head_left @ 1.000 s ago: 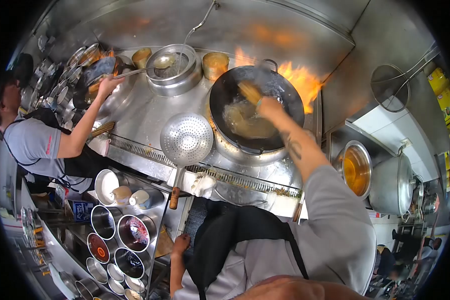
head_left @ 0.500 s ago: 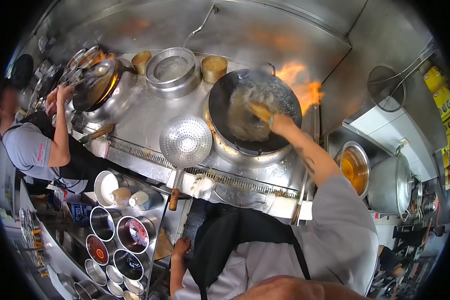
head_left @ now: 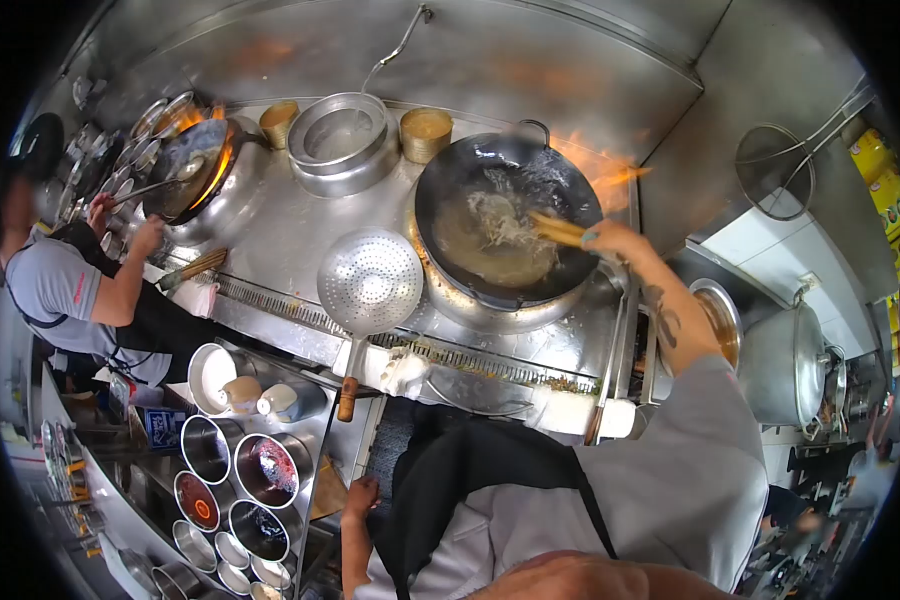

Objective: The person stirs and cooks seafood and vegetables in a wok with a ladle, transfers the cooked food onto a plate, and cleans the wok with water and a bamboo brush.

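My right hand [head_left: 613,240] is closed around a bamboo wok brush [head_left: 558,229] at the right side of a large black wok [head_left: 440,185]. The brush's bristle end points left over cloudy, swirling water [head_left: 500,240] in the wok. Orange flame [head_left: 610,170] rises behind the wok's right rim. Low at my side, beside the metal counter of pots, hangs my left hand [head_left: 363,494]; its fingers are curled and nothing shows in them. A perforated strainer [head_left: 370,280] with a wooden handle rests on the stove edge, left of the wok.
A metal basin [head_left: 320,165] stands under the tap [head_left: 402,45]. On the left, a co-worker [head_left: 70,290] handles another wok [head_left: 185,165] over flame. Several sauce pots [head_left: 267,470] crowd the lower-left counter. A metal bowl [head_left: 718,320] and large lidded pot [head_left: 785,365] are at the right.
My right hand and the brush have moved right, from the wok's middle toward its rim. The water swirls less high, and the flame is smaller. The co-worker's hands have shifted. My left hand stays low.
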The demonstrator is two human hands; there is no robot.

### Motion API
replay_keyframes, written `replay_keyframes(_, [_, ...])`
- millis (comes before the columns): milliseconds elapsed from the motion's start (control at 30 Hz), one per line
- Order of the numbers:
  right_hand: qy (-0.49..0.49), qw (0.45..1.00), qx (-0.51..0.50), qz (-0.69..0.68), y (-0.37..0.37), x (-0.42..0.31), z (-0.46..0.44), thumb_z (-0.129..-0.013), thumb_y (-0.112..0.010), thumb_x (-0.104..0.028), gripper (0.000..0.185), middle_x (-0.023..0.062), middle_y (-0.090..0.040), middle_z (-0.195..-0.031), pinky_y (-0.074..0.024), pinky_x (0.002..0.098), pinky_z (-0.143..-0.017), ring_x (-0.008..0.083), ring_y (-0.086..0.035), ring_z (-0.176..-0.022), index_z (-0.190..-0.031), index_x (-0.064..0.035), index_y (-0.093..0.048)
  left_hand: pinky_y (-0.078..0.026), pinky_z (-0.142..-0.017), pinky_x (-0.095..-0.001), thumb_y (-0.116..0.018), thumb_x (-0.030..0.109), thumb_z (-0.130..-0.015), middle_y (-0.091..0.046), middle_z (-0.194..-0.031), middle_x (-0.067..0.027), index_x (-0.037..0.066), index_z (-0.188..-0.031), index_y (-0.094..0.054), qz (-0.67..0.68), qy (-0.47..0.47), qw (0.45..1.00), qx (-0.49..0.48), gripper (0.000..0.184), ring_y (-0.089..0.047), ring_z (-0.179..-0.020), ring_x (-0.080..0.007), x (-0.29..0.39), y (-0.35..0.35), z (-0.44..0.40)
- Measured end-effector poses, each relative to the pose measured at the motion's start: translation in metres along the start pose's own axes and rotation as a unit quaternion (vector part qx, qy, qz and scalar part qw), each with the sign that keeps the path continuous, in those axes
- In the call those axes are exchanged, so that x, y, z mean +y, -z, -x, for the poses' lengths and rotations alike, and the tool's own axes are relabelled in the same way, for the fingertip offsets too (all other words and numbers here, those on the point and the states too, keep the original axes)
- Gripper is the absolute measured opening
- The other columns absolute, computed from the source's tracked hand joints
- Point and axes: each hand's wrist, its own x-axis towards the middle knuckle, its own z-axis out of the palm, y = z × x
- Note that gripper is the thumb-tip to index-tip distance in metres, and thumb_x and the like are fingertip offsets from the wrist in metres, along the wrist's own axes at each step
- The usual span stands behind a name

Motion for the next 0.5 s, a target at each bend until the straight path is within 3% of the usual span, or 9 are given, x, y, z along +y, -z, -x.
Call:
replay_keyframes(33, [-0.006, 1.0, -0.002, -0.027, 0.003, 0.022, -0.029, -0.074, -0.07, -0.04, 0.038, 0.0154, -0.07, -0.088, -0.0519, 0.0399, -0.073, 0.0294, -0.068, -0.081, -0.098, -0.0104, -0.071, -0.046, -0.042, -0.0277, -0.054, 0.023, -0.092, -0.059, -0.063, -0.0065, 0.0, -0.096, -0.064, -0.009, -0.001, 1.0, 0.003, 0.026, -0.06, -0.048, -0.0157, -0.003, 0.001, 0.002])
replay_keyframes(67, [-0.043, 0.992, 0.057, 0.1, 0.009, 0.01, -0.051, -0.075, -0.068, -0.04, 0.038, 0.0171, -0.07, -0.083, -0.0515, 0.0403, -0.069, 0.0292, -0.068, -0.077, -0.095, -0.0071, -0.071, -0.047, -0.042, -0.0277, -0.053, 0.023, -0.091, -0.059, -0.062, -0.0065, -0.001, -0.095, -0.064, -0.018, -0.003, 1.0, 0.005, 0.026, -0.06, -0.048, -0.0158, -0.004, 0.002, 0.004])
replay_keyframes(133, [-0.014, 0.977, 0.2, 0.074, 0.013, -0.054, -0.072, -0.077, -0.062, -0.038, 0.039, 0.0225, -0.067, -0.078, -0.0515, 0.0411, -0.066, 0.0316, -0.069, -0.075, -0.087, -0.0012, -0.07, -0.047, -0.043, -0.0283, -0.053, 0.022, -0.091, -0.059, -0.062, -0.0074, -0.001, -0.094, -0.064, -0.057, -0.039, 0.998, 0.006, 0.026, -0.059, -0.048, -0.016, -0.002, 0.002, 0.006])
replay_keyframes(200, [-0.016, 0.983, 0.178, -0.051, -0.009, -0.109, -0.093, -0.076, -0.061, -0.035, 0.034, 0.0217, -0.067, -0.076, -0.0513, 0.0423, -0.066, 0.0337, -0.068, -0.074, -0.082, -0.0027, -0.071, -0.047, -0.043, -0.0289, -0.053, 0.022, -0.091, -0.06, -0.061, -0.0083, -0.001, -0.092, -0.064, -0.096, -0.052, 0.994, 0.009, 0.026, -0.059, -0.047, -0.0161, 0.003, -0.001, 0.016])
replay_keyframes(233, [0.023, 0.984, 0.113, -0.137, -0.013, -0.146, -0.057, -0.075, -0.062, -0.032, 0.03, 0.0219, -0.067, -0.077, -0.0509, 0.043, -0.068, 0.0346, -0.068, -0.076, -0.083, -0.0035, -0.07, -0.047, -0.043, -0.0292, -0.053, 0.022, -0.091, -0.06, -0.061, -0.0086, -0.001, -0.091, -0.064, -0.116, -0.049, 0.992, 0.01, 0.026, -0.058, -0.047, -0.0161, 0.017, -0.004, 0.025])
replay_keyframes(300, [0.063, 0.984, 0.157, -0.05, -0.086, -0.159, -0.067, -0.078, -0.062, -0.03, 0.031, 0.0231, -0.066, -0.083, -0.0512, 0.0465, -0.074, 0.0396, -0.065, -0.079, -0.091, -0.0024, -0.066, -0.047, -0.045, -0.0311, -0.054, 0.023, -0.09, -0.061, -0.061, -0.0102, -0.001, -0.09, -0.064, -0.144, -0.053, 0.988, 0.005, 0.027, -0.058, -0.047, -0.0168, 0.041, -0.008, 0.035])
replay_keyframes(367, [0.109, 0.988, 0.104, -0.013, -0.098, -0.157, -0.02, -0.08, -0.061, -0.032, 0.03, 0.0228, -0.067, -0.088, -0.0505, 0.0492, -0.078, 0.0412, -0.064, -0.084, -0.096, -0.0071, -0.066, -0.049, -0.049, -0.0345, -0.055, 0.024, -0.09, -0.061, -0.062, -0.013, -0.002, -0.09, -0.064, -0.166, -0.075, 0.983, -0.008, 0.028, -0.059, -0.05, -0.0195, 0.05, -0.005, 0.037])
replay_keyframes(400, [0.132, 0.988, 0.076, -0.026, -0.085, -0.153, 0.015, -0.08, -0.061, -0.034, 0.03, 0.0213, -0.067, -0.088, -0.0512, 0.0478, -0.08, 0.0396, -0.065, -0.084, -0.098, -0.01, -0.067, -0.049, -0.052, -0.0363, -0.055, 0.025, -0.09, -0.061, -0.063, -0.0145, -0.002, -0.09, -0.064, -0.179, -0.095, 0.979, -0.014, 0.029, -0.06, -0.052, -0.0215, 0.052, -0.004, 0.033])
replay_keyframes(500, [0.064, 0.993, -0.003, 0.103, -0.038, -0.11, 0.033, -0.075, -0.063, -0.029, 0.03, 0.0202, -0.068, -0.09, -0.053, 0.0443, -0.077, 0.0341, -0.067, -0.085, -0.092, -0.0056, -0.069, -0.05, -0.065, -0.0419, -0.056, 0.028, -0.09, -0.063, -0.07, -0.0206, -0.003, -0.091, -0.064, -0.235, -0.23, 0.944, -0.03, 0.032, -0.064, -0.066, -0.0329, 0.069, -0.008, 0.021])
